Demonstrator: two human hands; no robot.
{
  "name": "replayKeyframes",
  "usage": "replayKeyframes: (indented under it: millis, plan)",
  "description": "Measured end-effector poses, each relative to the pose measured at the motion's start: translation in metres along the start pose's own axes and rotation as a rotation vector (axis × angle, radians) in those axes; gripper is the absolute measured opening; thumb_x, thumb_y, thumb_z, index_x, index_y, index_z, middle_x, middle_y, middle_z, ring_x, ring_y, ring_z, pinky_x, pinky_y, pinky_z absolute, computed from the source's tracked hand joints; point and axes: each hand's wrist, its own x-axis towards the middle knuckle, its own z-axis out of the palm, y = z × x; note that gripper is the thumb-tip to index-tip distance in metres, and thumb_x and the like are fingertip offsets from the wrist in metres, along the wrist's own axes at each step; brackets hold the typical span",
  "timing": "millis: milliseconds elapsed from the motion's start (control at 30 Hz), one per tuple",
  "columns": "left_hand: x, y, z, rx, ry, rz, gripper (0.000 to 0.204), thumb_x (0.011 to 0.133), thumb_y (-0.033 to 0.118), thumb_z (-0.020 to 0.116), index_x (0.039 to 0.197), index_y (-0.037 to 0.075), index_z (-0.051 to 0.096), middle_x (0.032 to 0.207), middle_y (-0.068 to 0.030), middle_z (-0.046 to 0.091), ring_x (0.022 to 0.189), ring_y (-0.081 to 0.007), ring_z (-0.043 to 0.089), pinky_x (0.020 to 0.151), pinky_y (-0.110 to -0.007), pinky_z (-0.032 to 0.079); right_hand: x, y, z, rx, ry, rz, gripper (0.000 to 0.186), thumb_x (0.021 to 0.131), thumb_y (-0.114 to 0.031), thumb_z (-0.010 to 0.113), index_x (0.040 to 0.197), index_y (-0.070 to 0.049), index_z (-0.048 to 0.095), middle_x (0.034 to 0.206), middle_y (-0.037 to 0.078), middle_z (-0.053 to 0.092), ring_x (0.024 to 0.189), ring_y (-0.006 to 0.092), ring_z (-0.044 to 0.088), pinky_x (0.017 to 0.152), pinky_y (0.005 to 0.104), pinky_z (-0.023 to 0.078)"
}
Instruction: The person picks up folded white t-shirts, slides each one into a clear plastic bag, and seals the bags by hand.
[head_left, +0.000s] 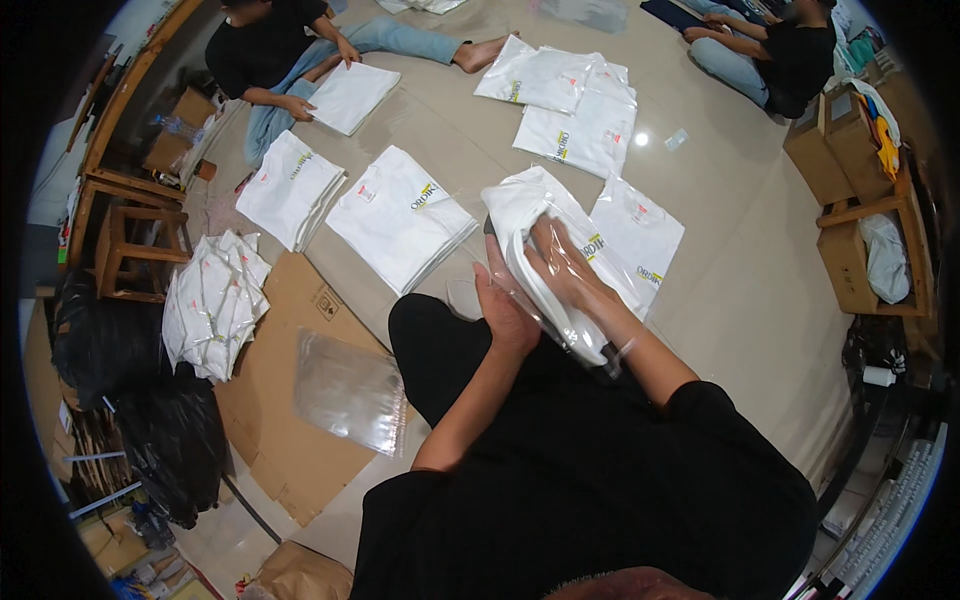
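Note:
Above my lap, a folded white T-shirt (pixel 513 212) sits at least partly inside a clear plastic bag (pixel 583 338), tilted with its far end raised. My left hand (pixel 508 312) grips the bag's left side, thumb up along it and fingers partly hidden behind. My right hand (pixel 562 262) reaches in under the clear film and is closed on the shirt, fingers pointing away from me. Just beyond lie bagged white T-shirts (pixel 640 232). A neat stack of folded white T-shirts (pixel 395 215) stands to the left of my hands.
Flat clear bags (pixel 350 390) lie on a cardboard sheet (pixel 265 400) at my left, near a heap of bagged shirts (pixel 213 300). More bagged shirts (pixel 575 110) lie ahead. One person (pixel 265 50) handles a folded shirt; another (pixel 790 55) sits far right. Boxes (pixel 845 150) line the right.

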Motion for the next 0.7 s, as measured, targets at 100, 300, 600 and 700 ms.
replayKeyframes:
  millis: [100, 300, 600, 700]
  plan:
    - [-0.001, -0.002, -0.007, -0.039, 0.021, 0.01, 0.089, 0.105, 0.073, 0.024, 0.168, 0.009, 0.02, 0.167, -0.0152, 0.035, 0.152, -0.0327, 0.036, 0.127, -0.046, 0.026, -0.001, -0.01, 0.001, 0.055, -0.096, -0.142, 0.076, 0.106, -0.046, 0.046, 0.163, 0.001, 0.026, 0.166, 0.031, 0.027, 0.156, 0.0461, 0.024, 0.13, 0.0461, 0.018]
    - [0.026, 0.033, -0.063, -0.258, 0.132, -0.003, 0.087, 0.106, 0.07, 0.025, 0.167, 0.008, 0.022, 0.168, -0.0172, 0.033, 0.153, -0.035, 0.034, 0.127, -0.048, 0.028, -0.002, -0.001, 0.04, -0.516, -0.142, -0.435, 0.067, 0.108, -0.043, 0.047, 0.16, -0.002, 0.037, 0.164, 0.033, 0.03, 0.155, 0.0504, 0.024, 0.126, 0.0625, 0.018]
    - [0.026, 0.02, -0.031, -0.106, 0.049, 0.04, 0.064, 0.112, 0.052, 0.035, 0.153, 0.004, 0.045, 0.146, -0.0151, 0.058, 0.131, -0.0294, 0.059, 0.114, -0.043, 0.046, 0.039, -0.007, 0.036, -0.325, -0.007, -0.43, 0.061, 0.108, -0.036, 0.049, 0.153, 0.004, 0.042, 0.165, 0.028, 0.032, 0.153, 0.0487, 0.029, 0.126, 0.0561, 0.025]
    - [0.022, 0.025, -0.035, -0.088, 0.108, 0.097, 0.065, 0.111, 0.053, 0.036, 0.153, 0.005, 0.045, 0.147, -0.0156, 0.058, 0.135, -0.0305, 0.056, 0.118, -0.045, 0.042, 0.036, -0.024, 0.03, -0.518, -0.172, -0.387, 0.06, 0.107, -0.029, 0.049, 0.157, 0.001, 0.038, 0.167, 0.027, 0.029, 0.158, 0.0437, 0.021, 0.13, 0.0553, 0.017]
